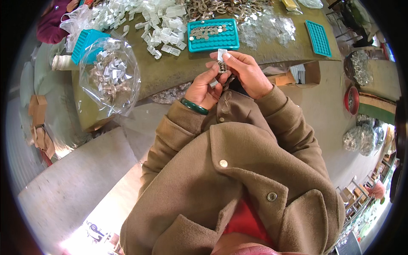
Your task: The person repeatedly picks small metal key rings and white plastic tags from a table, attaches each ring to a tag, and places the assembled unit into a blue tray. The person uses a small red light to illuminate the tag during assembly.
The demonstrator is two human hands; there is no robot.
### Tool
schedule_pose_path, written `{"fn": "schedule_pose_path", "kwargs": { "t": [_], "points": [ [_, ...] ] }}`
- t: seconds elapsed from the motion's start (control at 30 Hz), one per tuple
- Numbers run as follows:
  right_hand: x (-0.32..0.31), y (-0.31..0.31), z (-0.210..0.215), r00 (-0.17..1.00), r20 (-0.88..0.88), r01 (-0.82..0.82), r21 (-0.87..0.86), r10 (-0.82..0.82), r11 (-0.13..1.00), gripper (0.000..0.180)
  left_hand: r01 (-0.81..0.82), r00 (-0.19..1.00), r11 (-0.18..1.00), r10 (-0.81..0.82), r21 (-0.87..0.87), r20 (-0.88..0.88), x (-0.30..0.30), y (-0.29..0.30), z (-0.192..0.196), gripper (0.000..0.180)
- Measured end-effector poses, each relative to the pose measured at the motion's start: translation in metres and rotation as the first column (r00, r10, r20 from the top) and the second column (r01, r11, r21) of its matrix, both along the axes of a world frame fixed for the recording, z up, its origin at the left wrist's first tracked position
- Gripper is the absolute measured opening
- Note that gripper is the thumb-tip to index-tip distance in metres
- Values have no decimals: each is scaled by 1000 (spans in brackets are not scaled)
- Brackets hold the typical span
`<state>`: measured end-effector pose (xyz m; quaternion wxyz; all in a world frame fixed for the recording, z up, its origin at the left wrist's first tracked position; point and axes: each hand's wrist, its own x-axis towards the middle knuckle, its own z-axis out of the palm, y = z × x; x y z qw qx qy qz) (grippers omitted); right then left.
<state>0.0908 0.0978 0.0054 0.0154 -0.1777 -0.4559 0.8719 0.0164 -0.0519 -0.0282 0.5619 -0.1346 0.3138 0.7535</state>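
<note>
Holding a small clear plastic sleeve (221, 55) with a dark strip-like piece (221, 66) in it, both hands met just off the near edge of the table (170, 72), below the teal tray (213, 35). Left hand (205, 88), green bangle (194, 106) on wrist, closed on the lower end of the piece; right hand (246, 72) pinched the sleeve's upper end between thumb and forefinger. Long axis ran roughly up-down in the view, pointing away from the body toward the tray, sleeve end uppermost.

Lower part of the piece hidden behind the left fingers; what it was exactly, too small to tell. Tray held round metal bits in its upper rows, details unclear. Second teal tray (318, 38) lay well apart to the right. Clear bag (109, 76) of small white and brownish parts sat at the table's left corner. Loose clear sleeves (163, 25) heaped beyond, cut off at the top edge. Another person's sleeve (53, 21) showed top left.
</note>
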Motion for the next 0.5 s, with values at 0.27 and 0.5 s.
{"fn": "schedule_pose_path", "kwargs": {
  "t": [0.27, 0.5],
  "points": [
    [0, 8, -13, 995, -23, 97, 260, -94, 961, 21, 56, 972, 967, -109, 247, 208, -1, 1, -12, 24],
    [-2, 25, -23, 989, -69, -106, 262, 128, 959, 26, -110, 938, 966, 24, 234, 345, 5, 2, -12, 24]
  ]
}}
